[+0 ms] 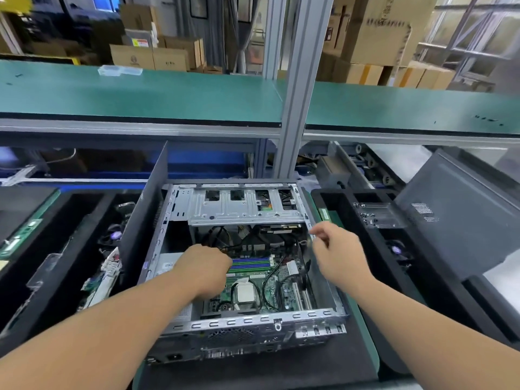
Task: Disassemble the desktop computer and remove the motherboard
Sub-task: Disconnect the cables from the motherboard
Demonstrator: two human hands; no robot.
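Note:
The open desktop case (253, 319) lies flat in front of me. Its green motherboard (277, 291) sits inside, with a bare CPU (246, 292), blue and green RAM slots (250, 263) and black cables. A silver drive cage (242, 206) spans the far end of the case. My left hand (205, 266) reaches down into the case at the left end of the RAM slots, its fingertips hidden beneath it. My right hand (337, 249) hovers over the case's right wall, thumb and forefinger pinched together on something tiny and pale.
A dark side panel (146, 218) stands upright along the case's left wall. Black foam trays (70, 249) with fans, boards and cables flank the case on both sides. A grey case cover (461, 220) leans at the right. An aluminium post (295, 108) and a green shelf (140, 91) rise behind.

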